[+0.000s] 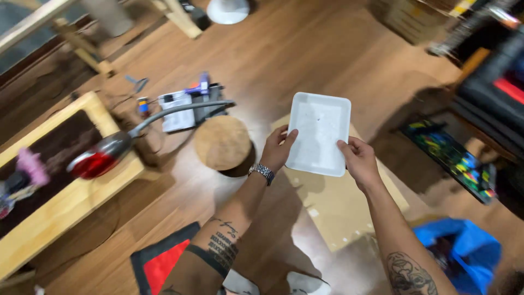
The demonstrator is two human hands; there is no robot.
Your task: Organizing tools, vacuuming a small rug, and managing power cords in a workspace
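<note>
White foam makes up the shallow rectangular tray point(319, 133) that the person holds up over the brown wooden floor point(305, 54). It has round corners and a raised rim, and a few tiny dark specks dot its flat middle.

Down on the floor, right under the tray, lies a flat tan cardboard sheet point(338, 205). A blue plastic bag point(464, 251) sits at the lower right, crumpled and open. A long flat box with bright mixed colours point(453, 158) lies at the right, near dark furniture. A white and grey boxy thing with a purple part point(188, 104) rests further back on the left.

Both hands hold the tray, 1 on each long side. The left hand point(277, 150), with a silver metal watch point(262, 172) on its wrist, pinches the left edge with thumb on top. The right hand point(357, 159) pinches the right edge the same way. Both grips are narrow and closed on the rim.

Close by stand a round wooden stool point(222, 143) and a red and grey stick vacuum point(109, 153), which leans on a low pale wooden table point(71, 202).
</note>
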